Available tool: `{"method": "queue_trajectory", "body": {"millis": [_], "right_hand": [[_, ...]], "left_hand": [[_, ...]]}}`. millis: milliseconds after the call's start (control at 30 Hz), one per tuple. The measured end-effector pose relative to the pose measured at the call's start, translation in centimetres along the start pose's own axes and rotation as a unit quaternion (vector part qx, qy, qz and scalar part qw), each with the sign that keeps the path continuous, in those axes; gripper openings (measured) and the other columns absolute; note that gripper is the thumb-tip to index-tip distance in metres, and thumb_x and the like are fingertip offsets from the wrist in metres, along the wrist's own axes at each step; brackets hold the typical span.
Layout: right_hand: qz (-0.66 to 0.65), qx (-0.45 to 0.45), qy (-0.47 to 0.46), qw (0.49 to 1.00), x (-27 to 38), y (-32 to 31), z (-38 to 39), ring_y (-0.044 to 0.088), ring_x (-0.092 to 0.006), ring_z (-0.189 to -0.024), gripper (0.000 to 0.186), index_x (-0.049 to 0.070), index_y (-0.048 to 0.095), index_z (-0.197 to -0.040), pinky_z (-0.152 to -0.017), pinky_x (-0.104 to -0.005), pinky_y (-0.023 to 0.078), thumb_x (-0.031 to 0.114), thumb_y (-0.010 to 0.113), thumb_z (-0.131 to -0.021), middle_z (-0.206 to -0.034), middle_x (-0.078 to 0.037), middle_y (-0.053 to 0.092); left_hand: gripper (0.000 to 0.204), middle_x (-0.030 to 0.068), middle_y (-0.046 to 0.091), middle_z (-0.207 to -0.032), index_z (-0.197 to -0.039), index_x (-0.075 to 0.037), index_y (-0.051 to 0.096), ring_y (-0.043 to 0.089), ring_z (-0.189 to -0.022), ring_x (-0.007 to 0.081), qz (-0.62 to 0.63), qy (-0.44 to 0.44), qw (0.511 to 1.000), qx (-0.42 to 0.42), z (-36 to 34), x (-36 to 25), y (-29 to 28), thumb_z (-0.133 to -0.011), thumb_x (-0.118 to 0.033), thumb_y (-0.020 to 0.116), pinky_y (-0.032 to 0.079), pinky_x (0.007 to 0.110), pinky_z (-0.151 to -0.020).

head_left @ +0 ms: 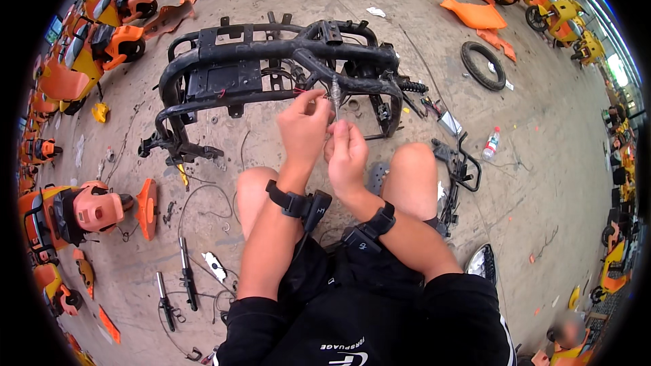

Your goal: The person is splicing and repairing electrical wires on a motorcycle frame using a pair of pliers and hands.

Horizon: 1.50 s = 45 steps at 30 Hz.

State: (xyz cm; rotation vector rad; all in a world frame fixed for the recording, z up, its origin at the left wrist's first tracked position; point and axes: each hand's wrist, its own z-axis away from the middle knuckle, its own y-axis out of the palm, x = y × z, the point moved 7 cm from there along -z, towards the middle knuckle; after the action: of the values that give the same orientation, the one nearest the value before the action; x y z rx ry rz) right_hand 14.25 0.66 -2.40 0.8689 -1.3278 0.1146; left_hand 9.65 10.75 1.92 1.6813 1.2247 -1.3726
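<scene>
A black tubular scooter frame (210,54) lies across the floor in front of my bare knees. At its near side, my left hand (302,129) has its thumb and fingers pinched beside a ribbed silvery cable-like piece (336,98); what exactly they hold is hidden. Thin red wire (298,91) shows by those fingertips. Just below and to the right, my right hand (347,159) grips the thin lower part of the silvery piece between thumb and curled fingers. Both wrists wear black strapped devices.
Orange scooters (115,47) line both sides; a person (566,335) is at lower right. Around me lie a tyre (500,80), bottle (491,144), orange panel (468,10), black tube bracket (468,173), fork tubes (186,278) and loose cables.
</scene>
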Motion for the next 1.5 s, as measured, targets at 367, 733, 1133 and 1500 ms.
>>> {"method": "queue_trajectory", "body": {"millis": [367, 733, 1133, 1500], "right_hand": [[-0.011, 0.001, 0.010, 1.000, 0.0, 0.0, 0.3, 0.030, -0.0022, -0.047, 0.027, 0.004, 0.052, -0.088, -0.043, -0.0212, 0.023, 0.025, 0.042, -0.102, -0.056, 0.005, 0.037], [-0.035, 0.003, 0.011, 0.999, 0.2, 0.5, 0.3, 0.029, -0.0023, -0.046, 0.028, 0.005, 0.051, -0.088, -0.042, -0.0212, 0.022, 0.027, 0.042, -0.102, -0.056, 0.005, 0.037], [-0.019, -0.009, 0.014, 1.000, -0.3, -0.1, -0.1, 0.031, -0.0018, -0.045, 0.029, 0.004, 0.052, -0.087, -0.042, -0.0208, 0.024, 0.026, 0.042, -0.102, -0.055, 0.006, 0.038], [-0.017, -0.012, 0.009, 1.000, -0.3, -0.1, 0.0, 0.029, -0.0031, -0.044, 0.028, 0.005, 0.051, -0.088, -0.041, -0.0217, 0.023, 0.027, 0.042, -0.102, -0.054, 0.005, 0.037]], "left_hand": [[0.018, 0.0074, 0.070, -0.074, -0.099, 0.002, 0.069, 0.063, -0.063, 0.0077, -0.060, 0.131, 0.988, 0.053, -0.4, -1.3, -0.9, -0.084, -0.007, 0.066, 0.049, 0.023, -0.055], [0.015, 0.0091, 0.071, -0.080, -0.096, 0.002, 0.069, 0.067, -0.070, 0.0095, -0.067, 0.170, 0.982, 0.055, -0.1, -1.4, -0.6, -0.083, -0.007, 0.067, 0.048, 0.020, -0.050], [0.012, 0.0116, 0.070, -0.072, -0.086, 0.003, 0.067, 0.070, -0.067, 0.0182, -0.036, 0.108, 0.993, 0.010, -0.1, -1.0, 0.0, -0.077, -0.004, 0.066, 0.054, 0.028, -0.062], [0.012, 0.0095, 0.072, -0.079, -0.091, 0.003, 0.068, 0.069, -0.069, 0.0125, -0.050, 0.099, 0.994, 0.024, -0.2, -0.5, 0.0, -0.081, -0.003, 0.064, 0.052, 0.024, -0.061]]}}
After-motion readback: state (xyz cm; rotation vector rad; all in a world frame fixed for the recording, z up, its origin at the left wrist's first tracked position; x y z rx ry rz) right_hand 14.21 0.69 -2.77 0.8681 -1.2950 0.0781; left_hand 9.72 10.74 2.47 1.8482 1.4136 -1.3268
